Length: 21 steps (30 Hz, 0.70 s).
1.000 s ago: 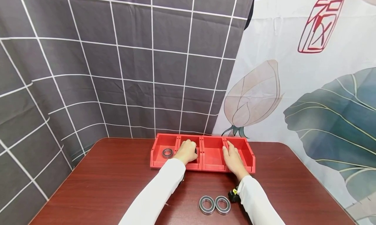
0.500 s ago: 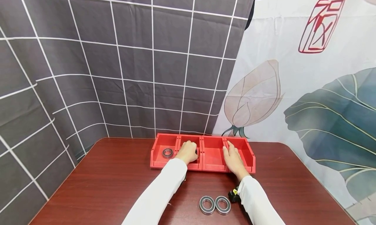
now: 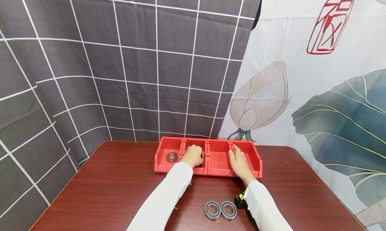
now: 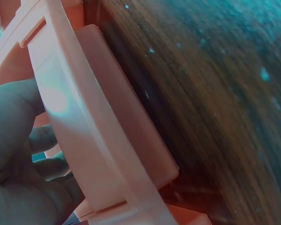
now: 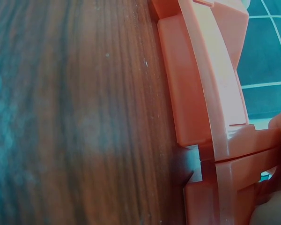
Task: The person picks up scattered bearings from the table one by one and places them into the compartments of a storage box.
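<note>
In the head view, my left hand [image 3: 193, 156] reaches into the second compartment from the left of a red parts bin [image 3: 219, 171]. Its curled fingers are around a ball bearing [image 3: 201, 156], of which only a dark edge shows; in the left wrist view the bin's front wall hides the fingertips. My right hand [image 3: 240, 164] straddles the divider between the third and fourth compartments, thumb on one side and fingers on the other, pinching it. A smaller bearing [image 3: 172, 157] lies flat in the leftmost compartment.
Two larger bearings, a left one [image 3: 212, 210] and a right one [image 3: 229, 211], lie side by side on the brown table [image 3: 99, 190], near the right sleeve. Behind the table hang a grey grid cloth [image 3: 135, 66] and a white cloth [image 3: 289, 40] with a printed lotus.
The left forearm has shifted slightly to the right, the hand staying in the same compartment. The right hand, the bin and the loose bearings keep their places.
</note>
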Tool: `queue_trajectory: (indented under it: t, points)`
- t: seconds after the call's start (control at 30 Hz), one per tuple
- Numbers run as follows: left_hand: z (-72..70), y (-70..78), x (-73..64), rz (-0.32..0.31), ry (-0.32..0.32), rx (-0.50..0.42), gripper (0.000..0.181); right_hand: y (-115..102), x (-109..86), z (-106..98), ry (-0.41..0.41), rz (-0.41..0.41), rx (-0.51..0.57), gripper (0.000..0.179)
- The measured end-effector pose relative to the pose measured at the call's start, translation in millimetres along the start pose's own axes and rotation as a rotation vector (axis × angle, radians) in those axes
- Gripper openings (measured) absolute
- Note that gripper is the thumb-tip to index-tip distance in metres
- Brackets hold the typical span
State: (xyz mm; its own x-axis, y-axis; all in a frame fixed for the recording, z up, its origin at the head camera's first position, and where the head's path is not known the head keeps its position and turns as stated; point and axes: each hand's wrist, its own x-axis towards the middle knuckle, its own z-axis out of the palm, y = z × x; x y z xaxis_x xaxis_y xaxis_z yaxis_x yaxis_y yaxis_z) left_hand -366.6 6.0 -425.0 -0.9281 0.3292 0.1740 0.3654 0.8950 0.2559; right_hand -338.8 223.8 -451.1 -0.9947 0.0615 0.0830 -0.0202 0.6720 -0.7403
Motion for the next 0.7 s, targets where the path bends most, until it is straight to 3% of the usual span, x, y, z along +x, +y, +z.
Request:
queue_trajectory:
  t: [0.7]
  points:
    - [3.4, -0.6, 0.9, -0.022, -0.041, 0.018, 0.01, 0.6, -0.1, 0.5, 0.009, -0.013, -0.012, 0.07]
